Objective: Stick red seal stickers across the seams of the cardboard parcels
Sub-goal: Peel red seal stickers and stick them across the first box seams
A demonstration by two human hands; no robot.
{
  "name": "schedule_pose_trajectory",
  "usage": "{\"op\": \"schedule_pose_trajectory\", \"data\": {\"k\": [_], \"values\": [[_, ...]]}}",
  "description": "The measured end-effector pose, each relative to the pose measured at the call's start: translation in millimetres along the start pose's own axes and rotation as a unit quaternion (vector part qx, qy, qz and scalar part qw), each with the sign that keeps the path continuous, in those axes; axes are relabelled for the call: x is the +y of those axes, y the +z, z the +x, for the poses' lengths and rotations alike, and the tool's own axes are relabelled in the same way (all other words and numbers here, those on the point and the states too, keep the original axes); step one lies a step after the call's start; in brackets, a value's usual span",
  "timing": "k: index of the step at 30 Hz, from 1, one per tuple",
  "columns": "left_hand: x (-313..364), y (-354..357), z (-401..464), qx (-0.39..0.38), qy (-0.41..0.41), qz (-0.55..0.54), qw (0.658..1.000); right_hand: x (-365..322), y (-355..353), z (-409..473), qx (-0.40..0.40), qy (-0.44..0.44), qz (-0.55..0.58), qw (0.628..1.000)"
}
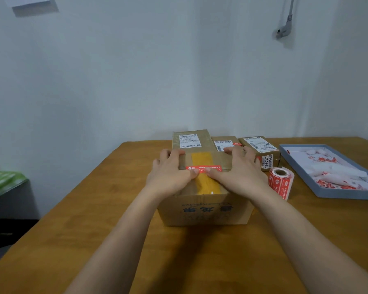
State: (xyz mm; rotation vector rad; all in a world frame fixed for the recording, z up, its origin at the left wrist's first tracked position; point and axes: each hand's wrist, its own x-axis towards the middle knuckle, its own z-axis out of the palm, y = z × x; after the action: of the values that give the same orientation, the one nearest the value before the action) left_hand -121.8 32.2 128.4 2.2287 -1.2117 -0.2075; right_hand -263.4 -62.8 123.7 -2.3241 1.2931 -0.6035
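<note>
The front parcel (204,200) is serving as the landmark here, sitting on the wooden table (94,230) directly ahead of the person. A strip of yellow tape (202,160) is running along its top seam, away from the person, and the red seal sticker (203,168) is lying crosswise over that tape, its long axis going left to right. Both hands are lying on the parcel's top with fingers spread. The left hand (171,174) is covering the left half, its thumb touching the sticker's left part; the right hand (238,171) is covering the right half, its thumb touching the sticker near its middle. Neither is pinching anything; the fingers are reaching flat toward the far edge. Both thumbs are lying along the near edge of the sticker, so the sticker is sitting just beyond the thumbs and between the two palms, equally near to either hand. I would judge the step as smoothing the sticker down, each thumb needing to sweep outward along the sticker's length. Behind the parcel three more labelled parcels (223,143) are standing in a row. Just right of the parcel, the sticker roll (281,182) is standing on end, and farther right a grey tray (348,196) is holding peeled backing scraps
</note>
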Motion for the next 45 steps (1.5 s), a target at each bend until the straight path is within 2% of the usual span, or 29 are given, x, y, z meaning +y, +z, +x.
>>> {"op": "schedule_pose_trajectory", "data": {"k": [10, 14, 17, 26, 33, 40, 45], "values": [[-5, 0, 1, -0.003, 0.013, -0.095, 0.995, 7, 0, 2, 0.007, -0.016, 0.083, 0.996], [-10, 2, -3, 0.056, 0.089, -0.149, 0.983, 11, 6, -10, 0.083, -0.170, 0.060, 0.980], [-11, 1, -7, 0.067, 0.103, -0.179, 0.976, 9, 8, -16, 0.068, -0.220, 0.034, 0.973], [-13, 5, -5, 0.082, 0.131, -0.131, 0.979, 5, 4, -19, 0.033, -0.219, 0.024, 0.975], [-11, 4, -6, 0.092, 0.119, -0.126, 0.980, 9, 7, -12, 0.056, -0.220, 0.056, 0.972], [-11, 5, 1, 0.135, 0.096, -0.133, 0.977, 15, 4, -2, 0.072, -0.218, 0.082, 0.970], [-11, 8, 4, 0.175, 0.072, -0.137, 0.972, 19, 1, 5, 0.091, -0.198, 0.057, 0.974]]}}
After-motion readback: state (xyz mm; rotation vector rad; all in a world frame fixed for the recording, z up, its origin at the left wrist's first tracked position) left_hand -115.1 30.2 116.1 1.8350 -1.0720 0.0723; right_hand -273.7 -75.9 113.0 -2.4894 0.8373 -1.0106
